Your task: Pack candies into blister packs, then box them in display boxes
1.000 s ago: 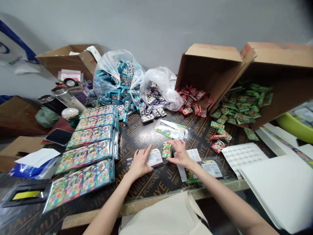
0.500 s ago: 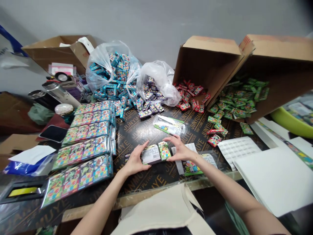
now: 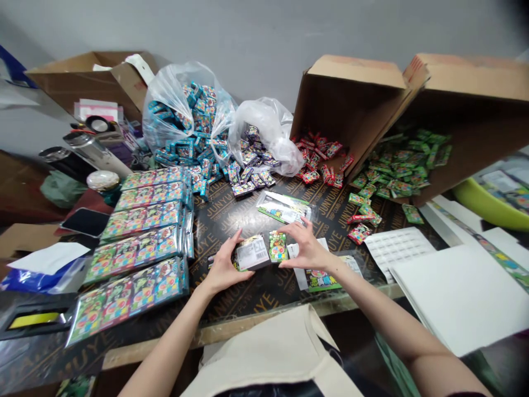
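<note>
My left hand point(image 3: 223, 265) grips a small clear plastic packet with a white barcode label point(image 3: 252, 253), its fingers around the packet's left end. Beside that packet lies a small green printed card point(image 3: 278, 246). My right hand point(image 3: 306, 251) sits just right of the card, fingers spread above it and thumb near its lower edge. Under my right wrist lies a green printed packet point(image 3: 320, 280). Both hands rest over a black printed plywood tabletop point(image 3: 225, 220).
Rows of long colourful packs point(image 3: 142, 248) lie left of my hands. Behind are plastic bags point(image 3: 182, 105) spilling blue packets and tipped cardboard boxes point(image 3: 351, 105) spilling red and green sachets. A white board point(image 3: 458, 292) lies at the right.
My left hand has tilted the labelled packet. My right hand's fingers have spread up and away from the green card. The whole view has shifted slightly.
</note>
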`<state>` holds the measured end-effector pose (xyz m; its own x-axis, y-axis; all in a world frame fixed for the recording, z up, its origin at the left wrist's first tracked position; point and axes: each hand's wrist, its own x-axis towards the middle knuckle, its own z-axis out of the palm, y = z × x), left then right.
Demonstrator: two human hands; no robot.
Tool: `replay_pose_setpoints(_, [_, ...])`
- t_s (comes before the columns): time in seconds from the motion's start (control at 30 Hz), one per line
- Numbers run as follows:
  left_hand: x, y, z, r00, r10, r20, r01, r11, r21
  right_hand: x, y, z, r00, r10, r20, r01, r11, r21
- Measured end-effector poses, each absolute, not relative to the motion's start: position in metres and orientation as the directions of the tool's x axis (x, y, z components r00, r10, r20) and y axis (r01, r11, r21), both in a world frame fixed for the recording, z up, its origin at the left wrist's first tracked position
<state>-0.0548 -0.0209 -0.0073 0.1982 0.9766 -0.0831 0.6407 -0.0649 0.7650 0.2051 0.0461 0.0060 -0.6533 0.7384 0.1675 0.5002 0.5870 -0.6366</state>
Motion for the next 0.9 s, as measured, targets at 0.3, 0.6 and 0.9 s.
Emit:
replay_pose_setpoints(0.3, [-0.046, -0.020, -0.008, 0.197, 0.979, -0.060, 0.643, -0.082, 0.762, 0.195, 0.031, -0.007, -0.577, 0.799, 0.172, 0.462, 0.493, -0.737])
replay_pose_setpoints(0.6, [-0.043, -0.016, -0.023, 0.242, 0.963, -0.122, 0.749, -0.106, 0.654, 0.222, 0.051, -0.047, -0.429, 0.903, 0.024, 0.673, 0.338, -0.658])
replay_pose_setpoints(0.9, [-0.023, 0.000, -0.042, 0.265, 0.930, -0.255, 0.902, -0.146, 0.406, 0.231, 0.053, -0.083, -0.543, 0.834, -0.101, 0.734, 0.412, -0.540])
